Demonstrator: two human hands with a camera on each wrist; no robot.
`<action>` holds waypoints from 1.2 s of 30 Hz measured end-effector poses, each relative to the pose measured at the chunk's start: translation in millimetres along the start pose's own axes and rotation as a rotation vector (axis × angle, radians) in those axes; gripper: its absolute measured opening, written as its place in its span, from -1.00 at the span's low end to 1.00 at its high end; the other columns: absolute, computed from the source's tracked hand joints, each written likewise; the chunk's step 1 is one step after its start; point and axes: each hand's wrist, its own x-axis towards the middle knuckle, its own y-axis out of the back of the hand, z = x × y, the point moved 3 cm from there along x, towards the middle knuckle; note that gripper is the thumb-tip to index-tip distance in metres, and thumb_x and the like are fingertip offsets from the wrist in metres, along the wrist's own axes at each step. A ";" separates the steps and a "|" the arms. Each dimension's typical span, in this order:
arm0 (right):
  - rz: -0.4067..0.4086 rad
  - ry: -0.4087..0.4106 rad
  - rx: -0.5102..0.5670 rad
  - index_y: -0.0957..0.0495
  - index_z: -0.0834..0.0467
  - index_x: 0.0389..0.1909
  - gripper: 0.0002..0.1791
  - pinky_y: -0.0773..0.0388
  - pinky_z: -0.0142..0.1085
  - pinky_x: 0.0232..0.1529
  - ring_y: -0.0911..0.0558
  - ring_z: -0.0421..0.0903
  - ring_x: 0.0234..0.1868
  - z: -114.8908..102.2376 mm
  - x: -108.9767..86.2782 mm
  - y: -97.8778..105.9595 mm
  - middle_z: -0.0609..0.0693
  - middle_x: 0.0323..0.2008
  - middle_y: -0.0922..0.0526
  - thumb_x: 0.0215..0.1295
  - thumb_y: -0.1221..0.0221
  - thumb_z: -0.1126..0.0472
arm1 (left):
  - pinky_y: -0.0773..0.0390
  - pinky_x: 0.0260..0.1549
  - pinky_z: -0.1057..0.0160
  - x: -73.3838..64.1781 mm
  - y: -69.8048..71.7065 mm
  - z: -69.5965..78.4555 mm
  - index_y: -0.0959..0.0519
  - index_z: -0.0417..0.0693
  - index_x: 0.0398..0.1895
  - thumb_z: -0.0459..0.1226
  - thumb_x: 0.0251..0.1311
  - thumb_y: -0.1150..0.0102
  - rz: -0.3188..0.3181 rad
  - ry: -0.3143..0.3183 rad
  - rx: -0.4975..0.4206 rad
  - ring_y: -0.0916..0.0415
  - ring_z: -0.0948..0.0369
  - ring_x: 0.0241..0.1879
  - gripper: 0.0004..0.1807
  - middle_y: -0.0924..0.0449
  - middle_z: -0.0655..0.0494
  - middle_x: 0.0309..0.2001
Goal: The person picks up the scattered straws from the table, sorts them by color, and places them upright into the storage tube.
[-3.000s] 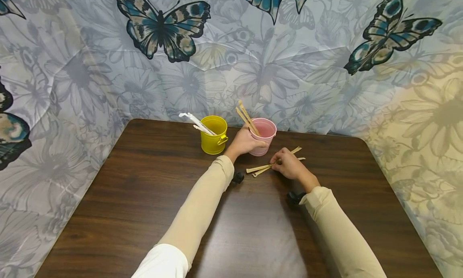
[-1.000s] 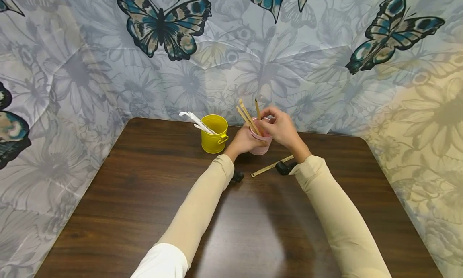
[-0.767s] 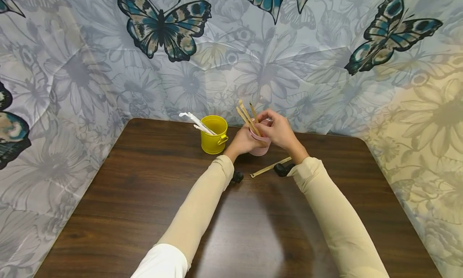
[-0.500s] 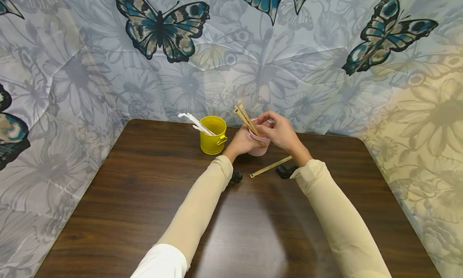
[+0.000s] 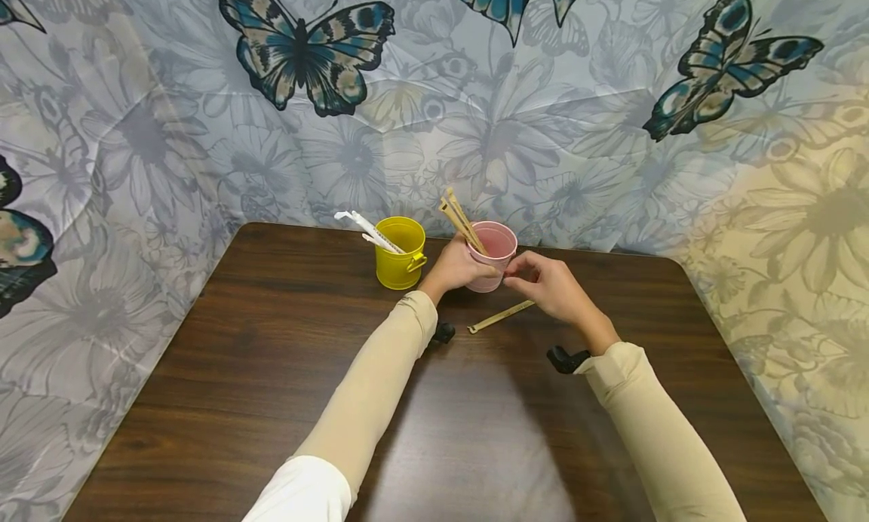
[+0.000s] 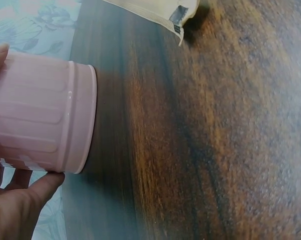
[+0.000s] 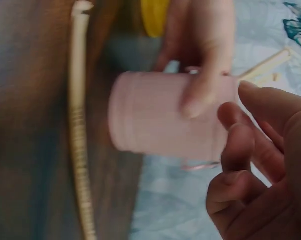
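Observation:
My left hand (image 5: 453,267) grips the side of a small pink bucket (image 5: 485,284), thumb across its near wall; the left wrist view shows fingers round the bucket (image 6: 35,110). Several slim tan paper-wrapped sticks (image 5: 462,222) lean out of it at its left rim; what is inside the wrappers is hidden. Just right of the bucket hovers my right hand (image 5: 553,290), fingers loosely bent, with nothing between them in the right wrist view. Below it one tan wrapped stick (image 5: 501,316) lies slantwise on the table, its far end hidden by the hand in the head view.
To the left of the pink bucket stands a yellow bucket (image 5: 391,271) with white wrapped sticks (image 5: 370,231) leaning out. Dark wooden table (image 5: 285,341) meets a butterfly-printed cloth backdrop (image 5: 570,145) along its back edge.
Two tan sticks were on the table three seconds ago; my right hand put one into the pink bucket and let go. It has since come back right and down. The left hand keeps its grip.

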 end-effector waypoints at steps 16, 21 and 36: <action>-0.161 -0.055 -0.099 -0.63 0.27 0.08 -0.61 -0.50 0.17 0.23 -0.59 0.24 0.16 48.9 -25.8 -44.6 0.22 0.05 -0.62 0.24 -0.39 0.27 | -0.54 0.27 0.20 1.8 0.5 -5.5 -0.35 0.00 0.36 -0.29 -0.17 -0.65 0.036 0.025 0.041 -0.59 0.14 0.16 -0.05 -0.63 0.02 0.16; -0.182 -0.043 -0.118 -0.67 0.24 0.00 -0.68 -0.55 0.11 0.16 -0.63 0.19 0.07 51.0 -28.9 -51.6 0.19 -0.02 -0.62 0.23 -0.39 0.30 | -0.54 0.26 0.21 0.8 0.6 -5.3 -0.34 -0.01 0.39 -0.28 -0.17 -0.65 0.037 0.050 0.053 -0.59 0.15 0.16 -0.03 -0.62 0.02 0.17; -0.190 0.035 -0.171 -0.68 0.11 -0.31 -0.97 -0.59 -0.06 -0.04 -0.62 -0.03 -0.16 46.8 -33.5 -54.1 0.01 -0.23 -0.61 0.30 -0.35 0.25 | -0.45 0.38 0.10 3.0 0.4 2.6 -0.15 -0.16 0.52 -0.41 -0.21 -0.65 0.001 0.016 -0.022 -0.50 0.01 0.28 0.16 -0.50 -0.13 0.29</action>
